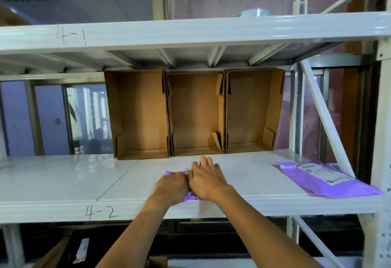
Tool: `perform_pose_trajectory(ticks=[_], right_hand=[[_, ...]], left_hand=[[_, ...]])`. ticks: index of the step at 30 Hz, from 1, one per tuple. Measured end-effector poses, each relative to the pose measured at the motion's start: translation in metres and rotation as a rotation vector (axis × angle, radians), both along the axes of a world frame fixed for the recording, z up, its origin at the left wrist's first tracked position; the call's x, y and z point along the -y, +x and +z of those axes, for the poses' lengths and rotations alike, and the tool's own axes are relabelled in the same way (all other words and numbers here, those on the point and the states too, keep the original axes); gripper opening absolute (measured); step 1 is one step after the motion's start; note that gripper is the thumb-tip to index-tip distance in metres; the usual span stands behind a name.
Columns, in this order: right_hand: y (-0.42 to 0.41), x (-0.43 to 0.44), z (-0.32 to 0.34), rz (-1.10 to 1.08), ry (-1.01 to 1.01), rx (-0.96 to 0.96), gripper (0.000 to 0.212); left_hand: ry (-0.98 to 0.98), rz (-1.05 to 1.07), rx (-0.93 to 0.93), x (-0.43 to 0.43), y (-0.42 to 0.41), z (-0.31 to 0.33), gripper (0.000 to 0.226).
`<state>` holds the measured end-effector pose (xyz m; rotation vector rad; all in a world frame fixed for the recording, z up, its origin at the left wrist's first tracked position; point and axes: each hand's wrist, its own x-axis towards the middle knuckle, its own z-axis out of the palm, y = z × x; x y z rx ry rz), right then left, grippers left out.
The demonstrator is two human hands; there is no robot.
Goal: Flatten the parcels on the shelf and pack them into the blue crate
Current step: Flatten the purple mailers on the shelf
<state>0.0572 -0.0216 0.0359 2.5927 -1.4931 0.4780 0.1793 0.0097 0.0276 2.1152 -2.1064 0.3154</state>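
Small parcel [191, 197] is lying at shelf [63, 178] front edge under left hand [172, 185], curling onto it, and right hand [206, 179], pressing flat-fingered; second parcel [323, 179] is sitting well right, nearer right hand

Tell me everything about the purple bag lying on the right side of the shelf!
The purple bag is a flat, slightly wrinkled, plastic-looking mailer with a white printed label on top. It lies at the right end of the white shelf, its near corner reaching the front edge. Nothing else touches it.
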Motion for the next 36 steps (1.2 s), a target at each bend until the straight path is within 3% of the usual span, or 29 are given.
perform_pose_trajectory(ticks=[5, 11, 20, 31, 36], right_hand=[[-0.002, 0.008, -0.006, 0.148, 0.030, -0.041, 0.036], [-0.002, 0.016, -0.006, 0.142, 0.068, -0.028, 0.039], [0.004, 0.027, -0.007, 0.088, 0.201, 0.064, 0.044], [0.010, 0.022, -0.002, 0.040, 0.299, 0.184, 0.041], [0.013, 0.031, -0.005, 0.010, 0.357, 0.344, 0.033]], left_hand=[[0.032, -0.139, -0.160, 0.004, 0.009, -0.001, 0.066], [0.121, -0.091, -0.326, 0.014, 0.011, -0.003, 0.052], [0.168, -0.094, -0.336, 0.018, 0.014, -0.001, 0.053], [0.231, -0.011, -0.099, 0.023, 0.014, -0.005, 0.064], [0.158, -0.047, -0.060, 0.017, 0.013, -0.005, 0.052]])
